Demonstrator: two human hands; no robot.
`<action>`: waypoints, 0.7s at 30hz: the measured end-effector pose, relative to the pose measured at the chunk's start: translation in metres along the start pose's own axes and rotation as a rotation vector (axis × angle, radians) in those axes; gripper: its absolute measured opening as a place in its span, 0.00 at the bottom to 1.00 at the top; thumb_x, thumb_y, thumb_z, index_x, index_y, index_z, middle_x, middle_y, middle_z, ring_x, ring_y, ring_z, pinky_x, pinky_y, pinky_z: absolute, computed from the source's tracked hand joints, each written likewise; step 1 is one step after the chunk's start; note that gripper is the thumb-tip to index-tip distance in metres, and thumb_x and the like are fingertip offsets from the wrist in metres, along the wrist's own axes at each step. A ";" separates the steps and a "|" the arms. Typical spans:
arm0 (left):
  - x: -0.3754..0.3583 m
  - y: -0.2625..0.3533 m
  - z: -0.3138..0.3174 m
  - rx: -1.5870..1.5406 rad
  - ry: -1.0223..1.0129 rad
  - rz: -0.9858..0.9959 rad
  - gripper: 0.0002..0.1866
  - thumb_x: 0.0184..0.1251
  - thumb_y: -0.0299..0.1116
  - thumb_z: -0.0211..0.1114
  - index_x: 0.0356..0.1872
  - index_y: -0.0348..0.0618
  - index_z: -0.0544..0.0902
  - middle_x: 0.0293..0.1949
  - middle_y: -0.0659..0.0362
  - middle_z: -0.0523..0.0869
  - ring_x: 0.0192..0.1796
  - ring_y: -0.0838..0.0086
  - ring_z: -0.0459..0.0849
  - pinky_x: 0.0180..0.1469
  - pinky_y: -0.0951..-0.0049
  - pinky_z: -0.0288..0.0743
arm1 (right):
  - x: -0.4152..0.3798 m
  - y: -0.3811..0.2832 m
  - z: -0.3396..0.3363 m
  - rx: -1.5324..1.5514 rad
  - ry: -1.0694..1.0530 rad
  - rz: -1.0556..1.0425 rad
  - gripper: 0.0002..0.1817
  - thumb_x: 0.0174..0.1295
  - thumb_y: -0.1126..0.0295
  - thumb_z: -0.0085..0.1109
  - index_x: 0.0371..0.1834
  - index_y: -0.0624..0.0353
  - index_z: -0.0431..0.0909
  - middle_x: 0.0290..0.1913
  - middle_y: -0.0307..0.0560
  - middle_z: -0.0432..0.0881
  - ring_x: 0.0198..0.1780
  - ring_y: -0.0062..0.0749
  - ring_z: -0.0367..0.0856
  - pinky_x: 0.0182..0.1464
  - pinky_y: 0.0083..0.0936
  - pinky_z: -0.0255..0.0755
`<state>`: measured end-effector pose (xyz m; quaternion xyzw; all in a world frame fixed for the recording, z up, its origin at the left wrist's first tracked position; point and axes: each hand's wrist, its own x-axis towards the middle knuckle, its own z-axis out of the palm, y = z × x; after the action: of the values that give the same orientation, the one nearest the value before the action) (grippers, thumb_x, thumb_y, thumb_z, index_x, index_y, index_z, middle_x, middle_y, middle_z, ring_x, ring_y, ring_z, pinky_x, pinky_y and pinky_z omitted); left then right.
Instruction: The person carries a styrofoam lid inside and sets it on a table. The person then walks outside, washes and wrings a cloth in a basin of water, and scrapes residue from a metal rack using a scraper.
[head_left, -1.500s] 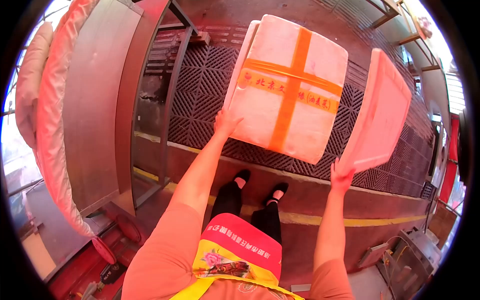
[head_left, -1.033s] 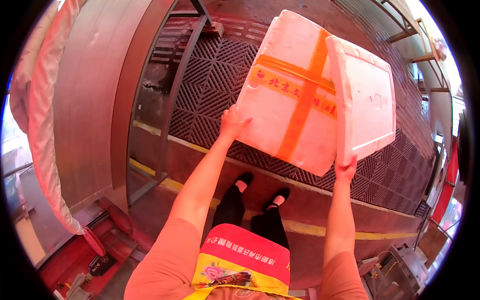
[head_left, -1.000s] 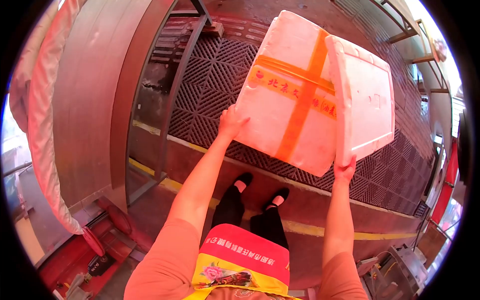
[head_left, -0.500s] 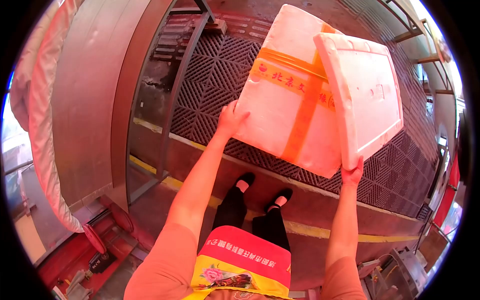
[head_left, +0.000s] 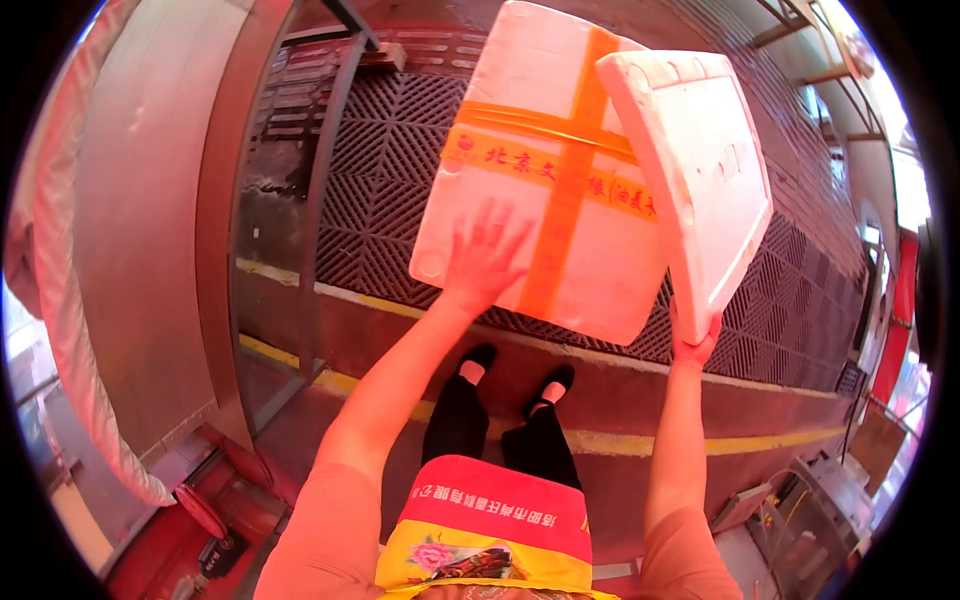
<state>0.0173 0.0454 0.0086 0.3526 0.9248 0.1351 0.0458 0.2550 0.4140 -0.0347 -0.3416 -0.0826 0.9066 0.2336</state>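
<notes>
A large white foam box [head_left: 490, 215] stands on the dark ribbed mat in front of my feet, wrapped in orange tape [head_left: 556, 232] with red printed characters. My left hand [head_left: 487, 262] is over the near left part of its top, fingers spread and slightly blurred. To the right, a white foam lid [head_left: 715, 165] with a raised rim is tilted on edge and overlaps the box's right side. My right hand [head_left: 695, 342] grips this lid at its near lower corner, the fingers partly hidden behind it.
The ribbed mat [head_left: 375, 215] ends at a step with a yellow-striped edge [head_left: 610, 443], where my feet stand. At the left rise a metal frame leg [head_left: 328, 180] and a large panel [head_left: 150, 230]. Metal equipment [head_left: 815, 520] sits at the lower right.
My left hand has left the box's left edge and moved right over its top, fingers spreading. The lid in my right hand has tilted more upright, uncovering more printed tape.
</notes>
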 end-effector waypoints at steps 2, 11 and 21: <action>0.016 0.038 0.001 0.018 -0.168 0.185 0.46 0.53 0.58 0.65 0.73 0.68 0.54 0.75 0.56 0.50 0.77 0.58 0.45 0.71 0.39 0.38 | -0.022 -0.027 -0.012 0.125 0.015 -0.053 0.27 0.61 0.61 0.59 0.62 0.59 0.68 0.60 0.51 0.75 0.60 0.45 0.72 0.63 0.49 0.65; 0.057 0.093 0.022 0.081 -0.483 -0.023 0.46 0.49 0.64 0.66 0.71 0.65 0.60 0.76 0.56 0.49 0.77 0.55 0.43 0.67 0.30 0.43 | -0.234 -0.121 -0.153 0.195 0.271 -0.346 0.25 0.61 0.57 0.59 0.58 0.58 0.72 0.53 0.44 0.80 0.52 0.36 0.79 0.54 0.36 0.75; 0.167 0.177 0.083 0.129 -0.351 0.084 0.50 0.49 0.63 0.68 0.73 0.71 0.53 0.76 0.54 0.43 0.77 0.51 0.36 0.67 0.29 0.38 | -0.386 -0.081 -0.217 0.402 0.576 -0.547 0.23 0.61 0.60 0.58 0.57 0.59 0.73 0.53 0.46 0.80 0.51 0.40 0.80 0.54 0.37 0.77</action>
<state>0.0207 0.3012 -0.0195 0.4111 0.8940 0.0139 0.1780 0.6818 0.2978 0.0511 -0.4937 0.0764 0.6772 0.5401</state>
